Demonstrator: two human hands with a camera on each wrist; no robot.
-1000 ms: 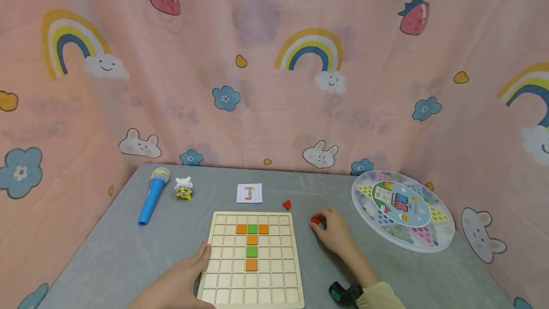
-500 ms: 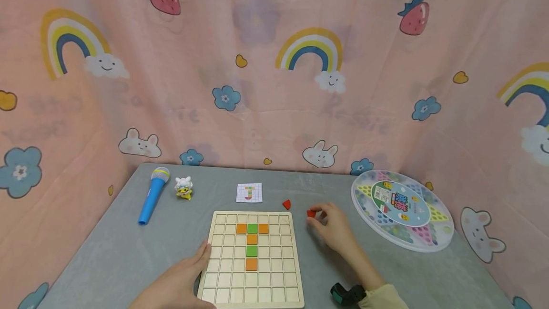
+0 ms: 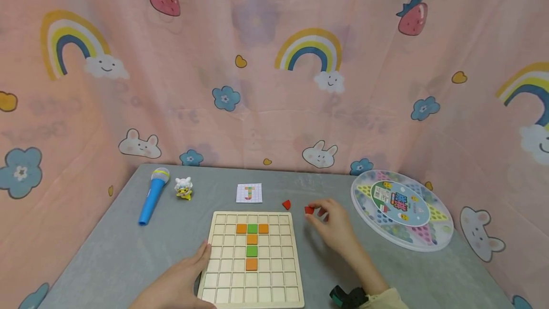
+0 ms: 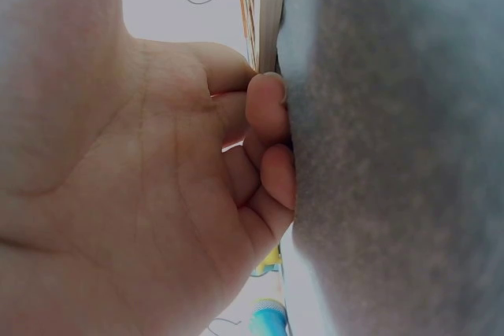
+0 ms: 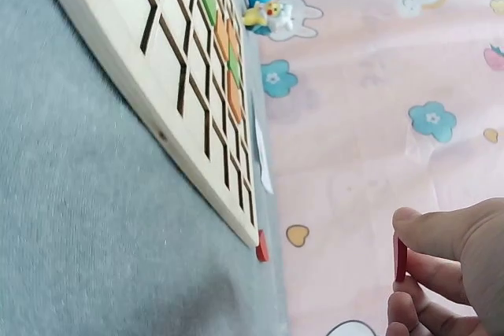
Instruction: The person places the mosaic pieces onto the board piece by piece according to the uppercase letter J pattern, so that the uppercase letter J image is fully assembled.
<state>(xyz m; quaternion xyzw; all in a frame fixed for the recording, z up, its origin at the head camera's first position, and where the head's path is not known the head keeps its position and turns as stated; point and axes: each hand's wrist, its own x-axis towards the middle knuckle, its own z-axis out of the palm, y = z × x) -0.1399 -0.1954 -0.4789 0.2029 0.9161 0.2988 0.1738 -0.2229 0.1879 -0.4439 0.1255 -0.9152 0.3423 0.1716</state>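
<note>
A square wooden grid board [image 3: 227, 280] lies on the table, with several orange and green square tiles [image 3: 252, 252] set in a T-like row and column. My left hand [image 3: 180, 278] holds the board at its near left corner, fingers along the left side and thumb at the front edge. In the left wrist view its fingertips [image 4: 268, 108] curl against the board's edge [image 4: 272, 17]. Right of the board, my right hand [image 3: 334, 225] pinches a small flat red piece [image 3: 309, 210] between thumb and fingers. Another red piece [image 3: 286, 204], with a rounded side, lies beyond the board's far right corner.
Behind the board lies a white card [image 3: 249, 193] printed with a coloured J shape. A blue toy microphone [image 3: 151, 199] and a small figurine [image 3: 183, 188] stand back left. At right is a round game board [image 3: 401, 211]. A patterned pink curtain [image 3: 257, 123] hangs behind the table.
My right hand has moved slightly left and away from me with the red piece, which now shows more clearly at the fingertips. The left hand and board have stayed put.
</note>
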